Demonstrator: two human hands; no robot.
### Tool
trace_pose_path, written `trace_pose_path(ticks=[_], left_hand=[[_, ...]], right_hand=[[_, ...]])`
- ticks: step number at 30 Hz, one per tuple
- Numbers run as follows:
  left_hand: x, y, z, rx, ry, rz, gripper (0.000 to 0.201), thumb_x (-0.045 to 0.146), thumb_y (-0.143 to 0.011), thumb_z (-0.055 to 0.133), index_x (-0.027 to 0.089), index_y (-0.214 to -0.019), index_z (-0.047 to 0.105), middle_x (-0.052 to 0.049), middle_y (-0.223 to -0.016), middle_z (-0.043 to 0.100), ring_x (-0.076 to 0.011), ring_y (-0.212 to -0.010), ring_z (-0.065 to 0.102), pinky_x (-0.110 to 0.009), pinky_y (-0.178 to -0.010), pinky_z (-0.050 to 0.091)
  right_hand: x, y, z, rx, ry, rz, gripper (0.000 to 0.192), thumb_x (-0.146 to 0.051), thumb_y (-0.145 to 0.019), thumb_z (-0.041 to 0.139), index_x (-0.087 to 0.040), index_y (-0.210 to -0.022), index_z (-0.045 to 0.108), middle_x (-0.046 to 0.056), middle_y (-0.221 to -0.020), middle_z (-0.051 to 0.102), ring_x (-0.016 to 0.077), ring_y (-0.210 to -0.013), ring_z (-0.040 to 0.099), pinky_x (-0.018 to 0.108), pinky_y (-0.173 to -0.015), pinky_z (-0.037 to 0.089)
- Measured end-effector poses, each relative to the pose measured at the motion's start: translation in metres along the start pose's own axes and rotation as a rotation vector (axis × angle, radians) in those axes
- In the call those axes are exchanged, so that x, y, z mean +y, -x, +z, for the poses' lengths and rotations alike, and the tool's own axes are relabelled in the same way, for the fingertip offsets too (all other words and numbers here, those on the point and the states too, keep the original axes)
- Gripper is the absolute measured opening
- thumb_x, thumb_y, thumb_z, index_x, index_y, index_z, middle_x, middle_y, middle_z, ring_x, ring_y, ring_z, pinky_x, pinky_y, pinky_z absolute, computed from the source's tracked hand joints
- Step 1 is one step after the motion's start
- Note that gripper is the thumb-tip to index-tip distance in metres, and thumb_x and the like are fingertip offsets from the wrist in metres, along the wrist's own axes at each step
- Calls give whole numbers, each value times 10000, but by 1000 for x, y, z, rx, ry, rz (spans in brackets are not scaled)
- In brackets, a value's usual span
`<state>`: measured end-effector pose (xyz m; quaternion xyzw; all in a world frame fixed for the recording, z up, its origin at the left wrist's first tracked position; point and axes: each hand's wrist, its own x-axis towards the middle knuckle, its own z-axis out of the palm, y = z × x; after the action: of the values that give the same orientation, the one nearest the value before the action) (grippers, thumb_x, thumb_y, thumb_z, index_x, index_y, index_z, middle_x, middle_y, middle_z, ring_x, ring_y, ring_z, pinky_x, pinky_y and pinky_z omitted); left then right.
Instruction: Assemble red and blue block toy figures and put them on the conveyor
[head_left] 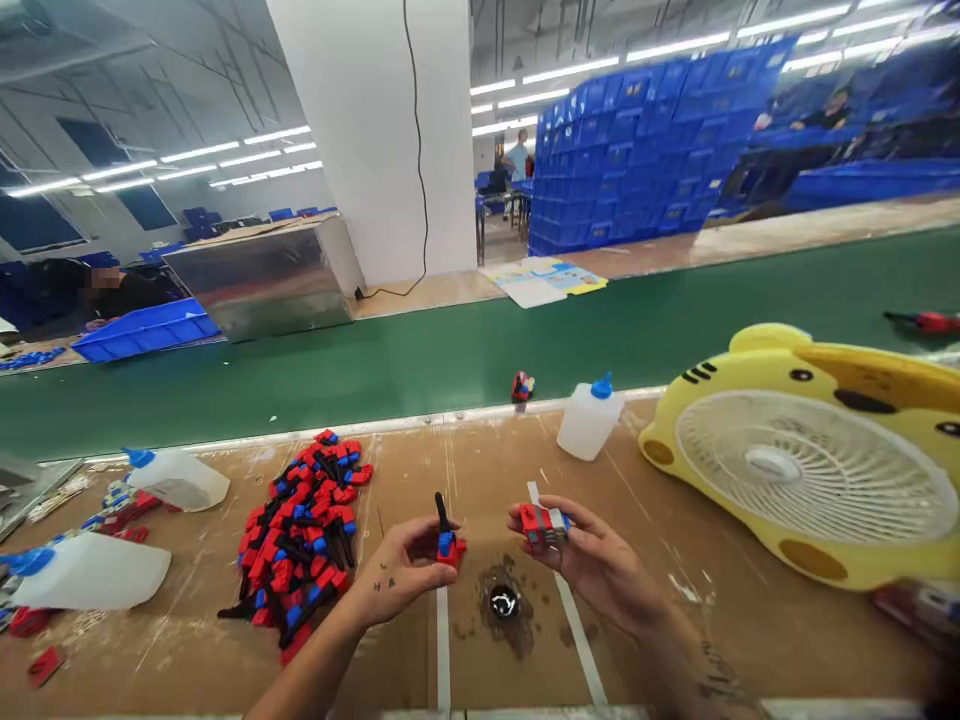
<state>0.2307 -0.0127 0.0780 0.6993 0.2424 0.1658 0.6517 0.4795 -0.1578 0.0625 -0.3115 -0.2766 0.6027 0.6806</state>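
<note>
Holding a small red, blue and black plastic toy part point(445, 538) upright, the left hand point(401, 575) has its thumb and fingers curled shut around the red base, with the black stem poking up at 12 o'clock from the grip. The right hand point(592, 560) sits just beside it at 3 o'clock, fingers closed on a small red and grey block-shaped piece point(544, 524), pinched between thumb and fingertips. The two held pieces are near each other but apart.

Both hands hover over a brown cardboard-covered worktop point(675, 640). Directly below them, at 6 o'clock, lies a dark glue-stained patch with a small shiny round metal fitting point(503, 602) in its middle. At 9 o'clock from the left hand, a heap of red, blue and black plastic parts point(300, 535) spreads over the cardboard. Farther out at 9 o'clock lie two translucent white squeeze bottles with blue caps point(176, 478), tipped on their sides. At 1 o'clock from the right hand stands another white bottle with a blue cap point(589, 418), leaning slightly. A yellow cartoon-animal table fan point(810, 460) lies at 3 o'clock. Along the top runs a green conveyor belt point(420, 360), with one small red and blue toy piece point(522, 387) at its near edge.
</note>
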Motion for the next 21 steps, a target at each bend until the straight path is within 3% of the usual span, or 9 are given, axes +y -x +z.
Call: trace_pose_path(ticks=[3,5,9,12,21], left_hand=[[15,12,9,-110,-451,187,300,243,-867,698,210,-1165,685,-86,-1172,642,-208,-1068,625,-306,-956,479],[19,18,15,-208,-760,349,322,174,-922,596,266,-1224,659,-83,-1254,596,-190,-1092,610,-284,-940,483],[21,16,24,-369,-1243,698,342,137,-973,510,297,-1261,604,-89,-1249,610,-205,-1036,593,-331,-897,493],[23,8,28,-430,-1381,812,248,149,-988,506,257,-1180,619,-100,-1271,608,-221,-1055,574,-373,-924,482],[21,-2,34,-486,-1409,809,193,168,-1006,497,236,-1130,628,-97,-1288,589,-214,-1111,552,-367,-955,457]], right_hand=[[9,31,-19,90,4,57,616,-412,-683,871,-315,-1253,657,93,-1180,705,313,-1101,655,536,-1069,388],[14,42,-27,157,15,80,725,-416,-619,907,-280,-1281,646,106,-1173,698,313,-1072,658,523,-1071,391],[26,50,-31,258,19,70,662,-427,-566,932,-233,-1160,711,102,-1067,718,294,-1000,655,466,-1011,438],[34,50,-29,296,45,29,658,-415,-550,944,-247,-1141,708,74,-1028,715,257,-952,638,399,-931,468],[38,52,-25,319,75,20,597,-320,-553,947,-255,-1079,672,62,-1034,700,258,-1000,623,345,-827,504]])
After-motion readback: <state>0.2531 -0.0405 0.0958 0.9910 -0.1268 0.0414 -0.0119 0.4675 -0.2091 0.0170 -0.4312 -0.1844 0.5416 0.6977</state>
